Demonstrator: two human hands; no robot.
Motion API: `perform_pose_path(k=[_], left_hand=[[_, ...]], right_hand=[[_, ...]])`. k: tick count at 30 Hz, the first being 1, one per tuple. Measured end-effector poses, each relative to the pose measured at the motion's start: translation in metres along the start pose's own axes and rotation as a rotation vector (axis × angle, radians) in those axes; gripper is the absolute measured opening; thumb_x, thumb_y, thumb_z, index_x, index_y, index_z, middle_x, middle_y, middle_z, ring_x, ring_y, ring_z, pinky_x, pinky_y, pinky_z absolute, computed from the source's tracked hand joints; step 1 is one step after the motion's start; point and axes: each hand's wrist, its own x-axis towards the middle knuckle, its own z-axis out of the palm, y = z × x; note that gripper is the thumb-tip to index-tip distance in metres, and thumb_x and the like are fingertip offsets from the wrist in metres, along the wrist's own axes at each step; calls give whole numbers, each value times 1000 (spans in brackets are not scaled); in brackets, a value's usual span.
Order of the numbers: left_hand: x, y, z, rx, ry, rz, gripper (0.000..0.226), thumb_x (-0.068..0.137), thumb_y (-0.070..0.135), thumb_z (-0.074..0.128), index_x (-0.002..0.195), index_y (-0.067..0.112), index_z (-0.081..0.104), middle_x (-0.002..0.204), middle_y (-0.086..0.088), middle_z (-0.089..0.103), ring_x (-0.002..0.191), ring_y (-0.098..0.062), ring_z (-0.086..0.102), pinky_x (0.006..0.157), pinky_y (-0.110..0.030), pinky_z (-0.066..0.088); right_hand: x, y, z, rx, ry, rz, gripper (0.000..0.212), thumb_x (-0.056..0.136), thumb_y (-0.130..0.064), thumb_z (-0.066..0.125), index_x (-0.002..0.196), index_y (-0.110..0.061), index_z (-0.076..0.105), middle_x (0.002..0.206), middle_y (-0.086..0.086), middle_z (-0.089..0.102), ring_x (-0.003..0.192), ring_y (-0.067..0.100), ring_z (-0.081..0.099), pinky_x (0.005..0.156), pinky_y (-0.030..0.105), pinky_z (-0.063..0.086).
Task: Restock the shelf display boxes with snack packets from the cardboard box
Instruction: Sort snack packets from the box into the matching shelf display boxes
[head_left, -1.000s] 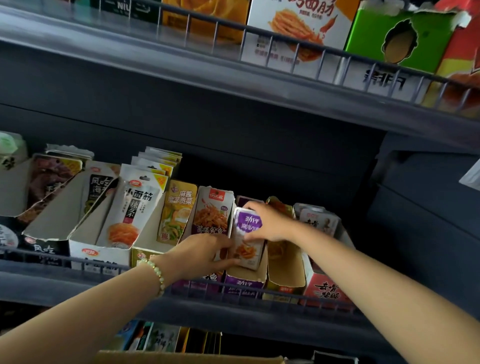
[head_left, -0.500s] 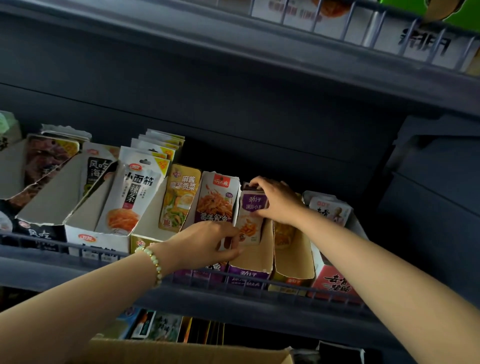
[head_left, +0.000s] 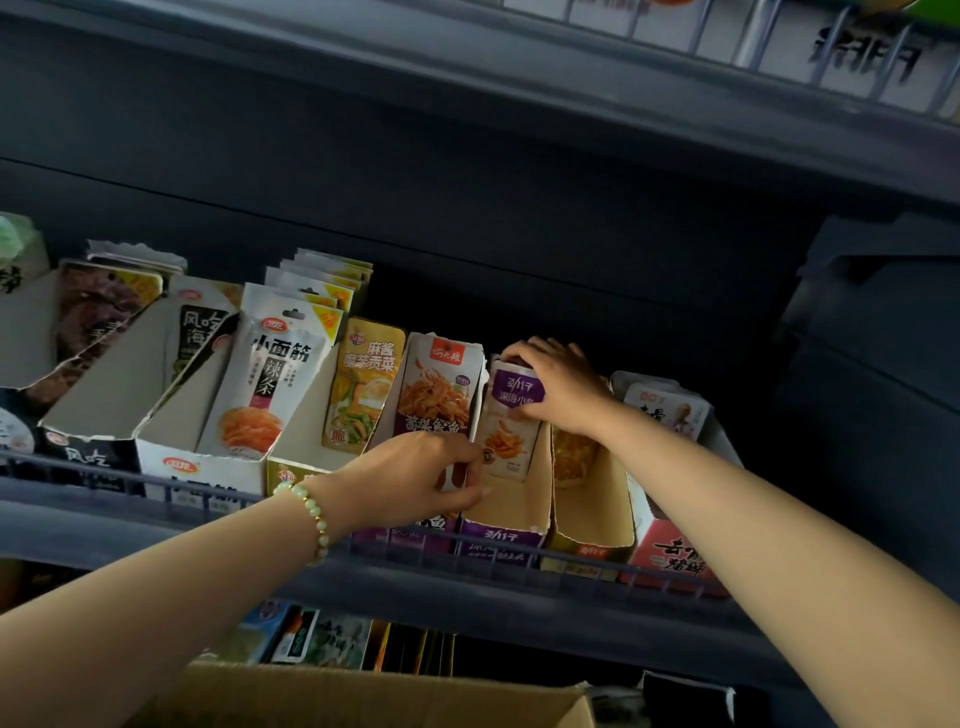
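Now up at the shelf (head_left: 104, 525), above the cardboard box (head_left: 363, 696). Pinching the purple display box (head_left: 501, 538) by its left wall with the left hand (head_left: 415, 478). Gripping the top of the packet (head_left: 511, 415) standing upright in it with the right hand (head_left: 558, 387); probably pushing straight down next.

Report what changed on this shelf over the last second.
The right hand slid the purple-labelled snack packet back, deeper into its purple display box. It still grips the packet's top. The left hand stays gripping that box's left wall; neighbouring packets unmoved.
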Motion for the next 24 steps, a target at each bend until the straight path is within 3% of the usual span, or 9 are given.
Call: perform_pose_path(k=[6,14,17,20,22,24], left_hand=[[1,0,0,4,-5,-10,20,92,45,56,83,28,56,84,15,58,68,-3,53,61,-11,39],[0,8,-4,-3,-78,-92,27,91,52,52,86,26,56,81,19,53,71,-1,54,63,-13,41],[-5,15,-8,10,-127,-138,32,91,56,47,101,27,56,100,13,58,75,0,55,66,-16,43],[-19,24,-16,31,-152,-205,55,91,60,41,139,32,41,119,10,56,89,-8,60,81,-25,51],[-38,32,-22,51,-126,-223,63,89,63,39,145,35,30,133,7,52,107,-10,55,94,-29,48],[-65,40,-29,46,-81,-218,67,86,65,38,145,36,31,141,8,45,124,-10,46,103,-32,41]], right_hand=[[-2,0,7,24,-15,39,72,78,-24,76,139,-26,38,136,-2,46,123,24,41,100,35,34],[-11,3,5,104,46,28,69,80,-29,75,140,-25,41,135,-2,43,123,22,40,101,35,34],[-30,-4,-10,190,43,28,63,85,-36,68,140,-27,39,136,-4,42,122,20,43,99,37,43],[-61,-21,-26,246,-20,8,57,90,-40,60,142,-29,38,143,-9,37,130,12,38,105,29,34],[-88,-35,-33,277,-63,8,53,92,-40,56,142,-31,38,148,-13,32,131,2,31,105,22,25],[-117,-52,-36,348,-115,-2,51,93,-43,54,140,-33,39,148,-17,29,131,-3,29,108,22,24]])
